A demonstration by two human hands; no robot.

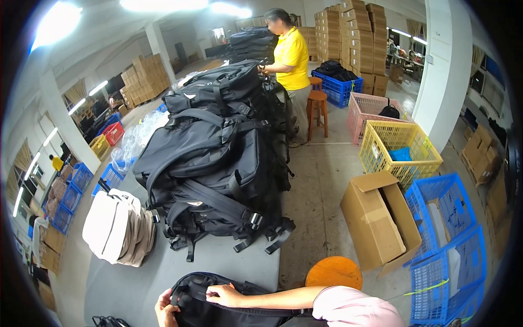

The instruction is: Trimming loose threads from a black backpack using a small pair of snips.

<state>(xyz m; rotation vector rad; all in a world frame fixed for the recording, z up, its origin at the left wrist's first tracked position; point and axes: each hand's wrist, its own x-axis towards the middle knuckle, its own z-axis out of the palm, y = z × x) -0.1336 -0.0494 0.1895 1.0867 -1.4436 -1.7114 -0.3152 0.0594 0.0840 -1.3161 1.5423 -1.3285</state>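
Observation:
A black backpack lies at the near edge of the grey table, partly cut off by the lower edge of the picture. My left hand grips its left rim, thumb and fingers closed round the edge. Reaching across from the right, my right hand pinches at the upper part of the bag with fingers closed; what lies between the fingertips is too small to make out. Beyond my hands rises a tall pile of black backpacks with straps and buckles hanging down. Left of the pile stands a cream backpack.
An orange round stool stands right of the table. Further right are an open cardboard box, blue crates, a yellow crate and a pink crate. A person in yellow stands at the pile's far end.

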